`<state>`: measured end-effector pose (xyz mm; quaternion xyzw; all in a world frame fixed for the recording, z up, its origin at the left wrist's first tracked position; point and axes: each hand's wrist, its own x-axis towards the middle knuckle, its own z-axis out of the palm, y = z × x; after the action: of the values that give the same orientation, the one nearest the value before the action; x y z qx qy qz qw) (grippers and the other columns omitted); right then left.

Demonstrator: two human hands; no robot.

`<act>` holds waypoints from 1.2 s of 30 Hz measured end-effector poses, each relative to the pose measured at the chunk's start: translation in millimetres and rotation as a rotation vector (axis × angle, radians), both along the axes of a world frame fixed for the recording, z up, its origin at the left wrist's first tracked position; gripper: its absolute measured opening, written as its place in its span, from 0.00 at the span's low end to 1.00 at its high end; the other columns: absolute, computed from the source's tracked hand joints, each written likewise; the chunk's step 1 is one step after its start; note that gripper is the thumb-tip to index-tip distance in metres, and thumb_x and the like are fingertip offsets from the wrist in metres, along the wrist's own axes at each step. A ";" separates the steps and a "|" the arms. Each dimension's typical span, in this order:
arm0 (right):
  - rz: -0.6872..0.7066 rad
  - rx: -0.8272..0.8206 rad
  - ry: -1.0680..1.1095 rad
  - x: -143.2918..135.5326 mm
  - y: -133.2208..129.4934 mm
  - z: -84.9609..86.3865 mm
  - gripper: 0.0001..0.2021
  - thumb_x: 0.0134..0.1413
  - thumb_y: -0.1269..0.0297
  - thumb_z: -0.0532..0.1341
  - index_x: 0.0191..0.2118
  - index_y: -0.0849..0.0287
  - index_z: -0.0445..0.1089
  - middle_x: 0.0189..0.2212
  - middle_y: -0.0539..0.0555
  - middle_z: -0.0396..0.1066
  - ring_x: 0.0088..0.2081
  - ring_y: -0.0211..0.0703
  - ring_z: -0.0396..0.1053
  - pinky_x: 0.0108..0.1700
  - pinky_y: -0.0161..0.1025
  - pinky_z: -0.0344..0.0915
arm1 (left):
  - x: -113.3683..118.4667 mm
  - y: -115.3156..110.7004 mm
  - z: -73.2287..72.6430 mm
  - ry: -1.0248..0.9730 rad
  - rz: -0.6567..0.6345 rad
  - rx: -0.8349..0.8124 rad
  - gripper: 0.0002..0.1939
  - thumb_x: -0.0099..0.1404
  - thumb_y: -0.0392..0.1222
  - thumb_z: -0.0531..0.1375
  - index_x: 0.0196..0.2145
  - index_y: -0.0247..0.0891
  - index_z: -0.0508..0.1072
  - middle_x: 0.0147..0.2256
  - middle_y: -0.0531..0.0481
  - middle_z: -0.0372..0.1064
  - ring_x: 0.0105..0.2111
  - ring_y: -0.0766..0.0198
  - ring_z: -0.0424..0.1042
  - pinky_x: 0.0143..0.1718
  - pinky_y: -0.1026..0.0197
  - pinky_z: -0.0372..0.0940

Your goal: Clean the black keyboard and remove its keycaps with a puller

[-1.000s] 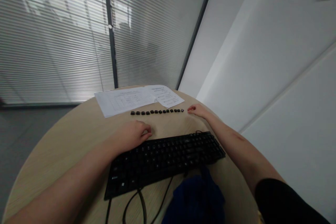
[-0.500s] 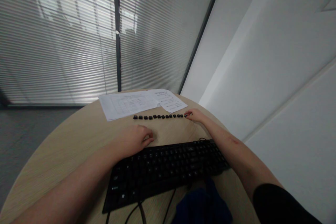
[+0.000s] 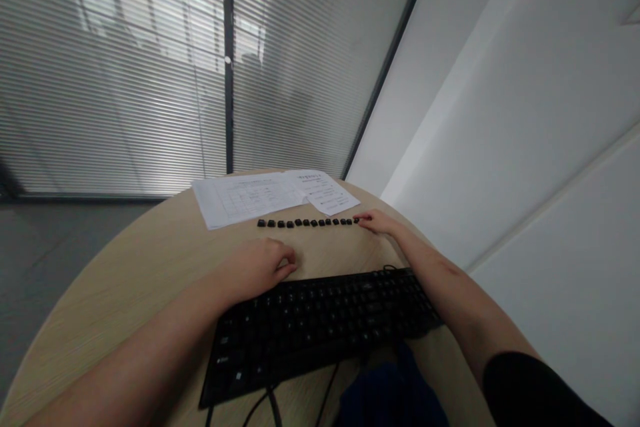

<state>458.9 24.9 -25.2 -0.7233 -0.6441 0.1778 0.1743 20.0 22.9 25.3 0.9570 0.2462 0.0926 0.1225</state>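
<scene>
Several small black keycaps form a row across the wooden table. At the row's right end, my right hand has its thumb and finger closed around the last keycap. My left hand rests just behind the far left edge of the black keyboard. Its fingers are curled in toward the thumb, and no object shows in them. The keyboard lies at an angle between my forearms, close to my body.
Printed paper sheets lie beyond the keycaps on the round table. Black cables run below the keyboard, beside dark blue cloth. A white wall stands on the right, and glass with blinds is behind the table.
The whole view has shifted slightly to the right. My right fingers stay at the end keycap, with the hand a little flatter. My left hand keeps its place by the keyboard.
</scene>
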 end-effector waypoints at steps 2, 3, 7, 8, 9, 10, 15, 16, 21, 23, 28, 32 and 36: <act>0.002 -0.011 0.013 0.7 -0.8 0.4 0.20 0.56 0.67 0.61 0.55 0.61 0.77 0.19 0.44 0.65 0.21 0.33 0.56 0.26 0.32 0.55 | 0.0 0.1 0.5 0.006 -0.002 -0.002 0.15 0.69 0.48 0.55 0.39 0.42 0.81 0.37 0.44 0.79 0.38 0.55 0.76 0.41 0.56 0.64; 0.002 -0.015 0.019 0.8 -1.1 0.7 0.21 0.56 0.67 0.61 0.55 0.61 0.77 0.19 0.44 0.65 0.21 0.33 0.56 0.26 0.32 0.55 | -0.1 0.2 0.7 0.005 -0.004 -0.001 0.15 0.69 0.47 0.55 0.39 0.42 0.81 0.37 0.44 0.79 0.38 0.55 0.76 0.41 0.56 0.64; -0.010 -0.024 0.043 0.3 -1.7 1.1 0.23 0.54 0.68 0.64 0.58 0.62 0.74 0.22 0.45 0.67 0.22 0.33 0.59 0.25 0.31 0.56 | -0.6 0.3 1.7 -0.008 -0.003 0.003 0.15 0.69 0.48 0.55 0.39 0.42 0.81 0.37 0.44 0.79 0.38 0.54 0.76 0.40 0.56 0.64; -0.018 -0.021 0.047 0.1 -1.5 0.7 0.24 0.54 0.69 0.65 0.58 0.62 0.74 0.23 0.46 0.68 0.22 0.33 0.60 0.26 0.31 0.56 | -0.6 0.2 2.1 -0.005 -0.001 0.003 0.15 0.69 0.48 0.54 0.39 0.42 0.81 0.38 0.44 0.79 0.38 0.54 0.76 0.40 0.56 0.64; -0.026 -0.016 0.050 -0.1 -1.1 0.1 0.24 0.53 0.69 0.66 0.58 0.62 0.74 0.24 0.46 0.69 0.23 0.33 0.61 0.26 0.31 0.57 | -0.7 0.1 2.4 -0.003 0.000 0.003 0.16 0.69 0.48 0.54 0.39 0.42 0.81 0.38 0.44 0.79 0.38 0.54 0.76 0.40 0.56 0.64; -0.036 -0.010 0.052 -0.4 -0.7 -0.6 0.24 0.53 0.68 0.66 0.57 0.63 0.74 0.25 0.47 0.70 0.23 0.33 0.62 0.26 0.31 0.57 | -0.8 0.0 2.6 -0.001 0.001 0.003 0.16 0.69 0.49 0.54 0.40 0.42 0.81 0.38 0.44 0.79 0.38 0.54 0.76 0.40 0.56 0.64; -0.084 0.016 0.052 -3.8 2.1 -3.8 0.17 0.54 0.67 0.66 0.50 0.64 0.77 0.25 0.48 0.70 0.22 0.33 0.61 0.26 0.32 0.57 | -1.0 0.3 1.7 -0.028 -0.006 0.000 0.16 0.68 0.49 0.55 0.39 0.43 0.81 0.37 0.44 0.79 0.38 0.55 0.75 0.40 0.56 0.64; -0.086 0.016 0.054 -4.9 2.6 -3.7 0.16 0.54 0.67 0.66 0.49 0.64 0.78 0.24 0.47 0.70 0.22 0.33 0.61 0.26 0.32 0.58 | -1.0 0.3 1.5 -0.033 -0.007 -0.002 0.16 0.68 0.49 0.55 0.39 0.43 0.81 0.37 0.44 0.79 0.37 0.55 0.75 0.40 0.56 0.64; -0.069 0.001 0.081 -12.5 3.3 -0.3 0.15 0.52 0.69 0.67 0.47 0.63 0.79 0.22 0.47 0.70 0.22 0.33 0.61 0.26 0.32 0.58 | -0.7 -0.1 2.6 -0.036 -0.006 -0.004 0.15 0.68 0.48 0.55 0.39 0.42 0.81 0.37 0.44 0.79 0.37 0.55 0.75 0.40 0.56 0.64; -0.066 0.007 0.095 -15.5 2.8 1.9 0.16 0.50 0.71 0.68 0.47 0.63 0.79 0.23 0.47 0.70 0.22 0.33 0.62 0.26 0.32 0.58 | -0.8 -0.1 3.4 -0.028 -0.006 -0.001 0.16 0.68 0.48 0.55 0.39 0.42 0.81 0.37 0.44 0.79 0.37 0.55 0.75 0.40 0.56 0.64; -0.099 0.064 0.145 -20.4 -3.7 12.6 0.23 0.47 0.71 0.70 0.52 0.64 0.77 0.23 0.48 0.72 0.23 0.34 0.64 0.27 0.32 0.60 | -0.5 0.7 3.3 -0.025 -0.021 0.002 0.16 0.69 0.48 0.55 0.39 0.42 0.81 0.37 0.44 0.79 0.38 0.54 0.75 0.42 0.55 0.64; -0.196 0.201 0.183 -24.4 -28.7 30.7 0.17 0.59 0.57 0.64 0.49 0.63 0.77 0.31 0.55 0.74 0.26 0.36 0.65 0.29 0.34 0.64 | 1.2 3.1 2.1 -0.021 -0.028 -0.013 0.16 0.69 0.48 0.54 0.40 0.42 0.81 0.38 0.43 0.79 0.39 0.54 0.75 0.43 0.55 0.64; -0.259 0.435 0.397 -38.9 -84.5 46.4 0.33 0.68 0.41 0.43 0.49 0.63 0.75 0.39 0.60 0.73 0.34 0.41 0.70 0.34 0.36 0.69 | 2.7 7.0 1.2 0.001 -0.031 -0.015 0.17 0.69 0.49 0.53 0.40 0.41 0.81 0.39 0.43 0.79 0.38 0.54 0.75 0.42 0.55 0.64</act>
<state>420.1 -59.6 21.2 -0.6962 -0.5230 0.1499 0.4683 22.7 29.9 26.5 0.9598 0.2321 0.0883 0.1308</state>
